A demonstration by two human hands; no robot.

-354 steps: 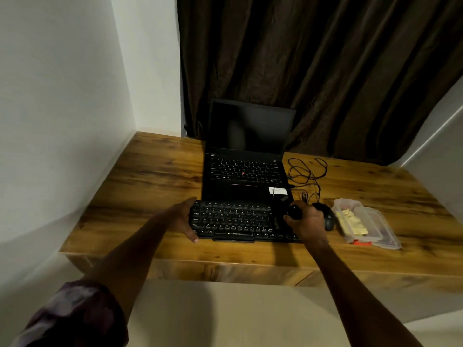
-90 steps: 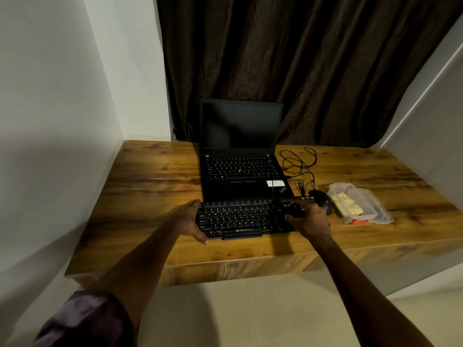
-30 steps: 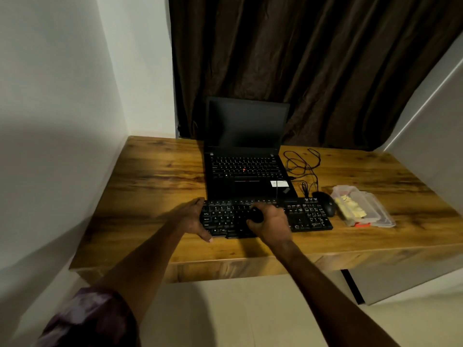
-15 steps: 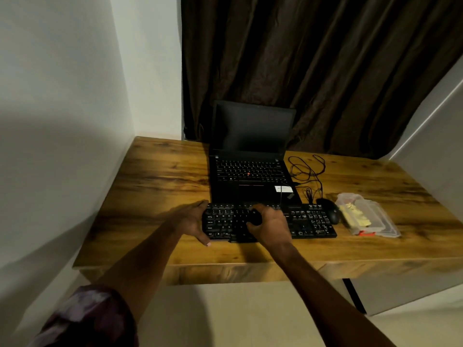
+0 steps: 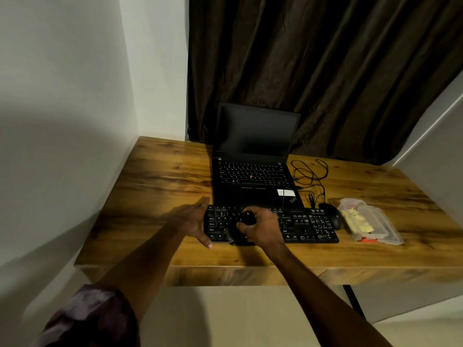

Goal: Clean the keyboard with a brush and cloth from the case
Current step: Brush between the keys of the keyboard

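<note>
From the head camera, the brushing stage is looking underway, not finished — the right hand (image 5: 260, 227) is curling closed around a dark round-topped brush (image 5: 248, 218) and holding it down on the left-middle keys of the keyboard (image 5: 300, 225). The left hand (image 5: 194, 221) is lying flat with fingers spread, bracing the keyboard's left end. The keyboard is sitting near the desk's (image 5: 155, 186) front edge, directly in front of the open laptop (image 5: 253, 156). The wiping is probably yet to come — a yellowish cloth (image 5: 357, 219) is lying in the clear case (image 5: 375, 225) toward the desk's right edge, well apart from both hands, beyond the mouse (image 5: 333, 216) beside the keyboard's right end.
</note>
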